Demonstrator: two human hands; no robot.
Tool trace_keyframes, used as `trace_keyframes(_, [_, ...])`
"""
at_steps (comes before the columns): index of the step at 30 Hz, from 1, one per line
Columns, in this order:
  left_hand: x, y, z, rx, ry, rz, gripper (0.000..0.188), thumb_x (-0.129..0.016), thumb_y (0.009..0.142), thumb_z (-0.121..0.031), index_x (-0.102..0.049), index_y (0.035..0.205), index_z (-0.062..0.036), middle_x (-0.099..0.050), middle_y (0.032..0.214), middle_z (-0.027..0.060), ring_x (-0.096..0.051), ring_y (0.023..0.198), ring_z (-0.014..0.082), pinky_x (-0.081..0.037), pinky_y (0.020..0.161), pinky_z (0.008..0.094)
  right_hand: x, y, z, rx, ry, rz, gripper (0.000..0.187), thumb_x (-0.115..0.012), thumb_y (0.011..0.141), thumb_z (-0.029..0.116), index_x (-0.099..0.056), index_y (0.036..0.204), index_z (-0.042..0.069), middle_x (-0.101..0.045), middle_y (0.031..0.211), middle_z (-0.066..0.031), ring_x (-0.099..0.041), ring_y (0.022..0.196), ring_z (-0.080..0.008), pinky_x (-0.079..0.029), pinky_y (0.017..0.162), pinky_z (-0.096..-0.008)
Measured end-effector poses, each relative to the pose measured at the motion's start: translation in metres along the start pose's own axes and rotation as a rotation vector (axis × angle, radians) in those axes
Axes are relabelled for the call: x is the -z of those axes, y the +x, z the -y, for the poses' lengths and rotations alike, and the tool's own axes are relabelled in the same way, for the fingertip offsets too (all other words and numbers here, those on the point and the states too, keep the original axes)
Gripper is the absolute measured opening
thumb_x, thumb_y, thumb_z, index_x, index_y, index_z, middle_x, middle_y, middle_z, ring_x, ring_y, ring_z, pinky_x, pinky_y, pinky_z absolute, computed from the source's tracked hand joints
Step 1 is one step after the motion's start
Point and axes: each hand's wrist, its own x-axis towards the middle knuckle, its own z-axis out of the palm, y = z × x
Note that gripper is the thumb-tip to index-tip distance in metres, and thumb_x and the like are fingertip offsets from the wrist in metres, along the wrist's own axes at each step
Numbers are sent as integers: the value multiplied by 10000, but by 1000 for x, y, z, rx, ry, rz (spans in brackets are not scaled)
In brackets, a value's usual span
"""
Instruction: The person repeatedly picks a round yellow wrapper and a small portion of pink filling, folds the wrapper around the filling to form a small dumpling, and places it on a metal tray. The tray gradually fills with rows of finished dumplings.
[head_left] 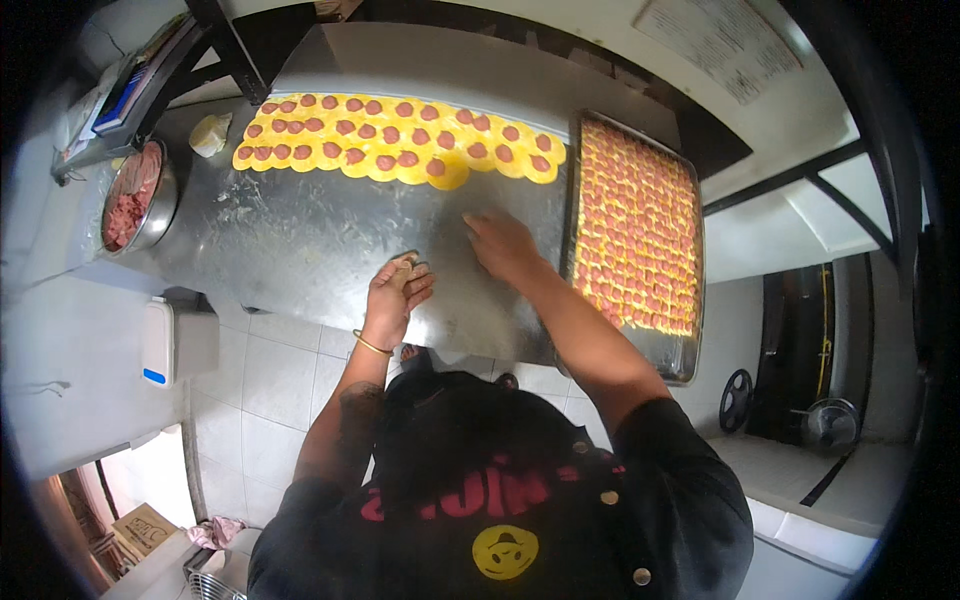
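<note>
Above the near part of the steel table, my left hand (398,292) is turned palm up with its fingers curled. A small dark-edged thing shows by its thumb, too small to name. Farther right, my right hand (502,246) hangs over the steel with its fingers drawn together; anything between them is hidden. Beyond both hands lie overlapping rows of round yellow dough wrappers (448,178), most bearing a dab of pink meat filling (436,167). At the right stands a large dark tray (682,368) packed with small yellow dumplings (635,225) showing pink filling.
A steel bowl (165,205) of pink minced meat (125,215) stands at the table's left end. Near it lies a pale crumpled wrapper or bag (210,135). A shelf (130,110) overhangs the far left. Below the table's left side is a white bin (180,340).
</note>
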Motion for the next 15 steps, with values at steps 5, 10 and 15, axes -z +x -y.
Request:
trace_keyframes(5, [19,42,-10,8,-175,129,269,-563,1044,-171,-628,1281,-59,-678,1219,123,-670,1133,299,-552,993,446,-47,111,2,-64,-180,36,292,-552,967,191,-664,1201,56,-698,1124,-189,-677,1067,-399,-540,942,-501])
trace_keyframes(10, [65,112,46,-785,657,322,327,-590,1015,-184,-603,1308,-41,-681,1218,92,-658,1110,258,-548,969,401,-52,99,38,-92,-152,17,237,-528,958,161,-639,1141,57,-700,1117,-196,-696,1004,-411,-567,858,-515])
trace_keyframes(15, [5,70,7,-472,528,237,328,-600,966,-168,-662,1279,-91,-698,1250,99,-633,1210,339,-497,1049,432,-39,15,82,-139,109,-79,239,-588,934,160,-638,1135,41,-675,1110,-230,-678,1001,-437,-559,853,-515])
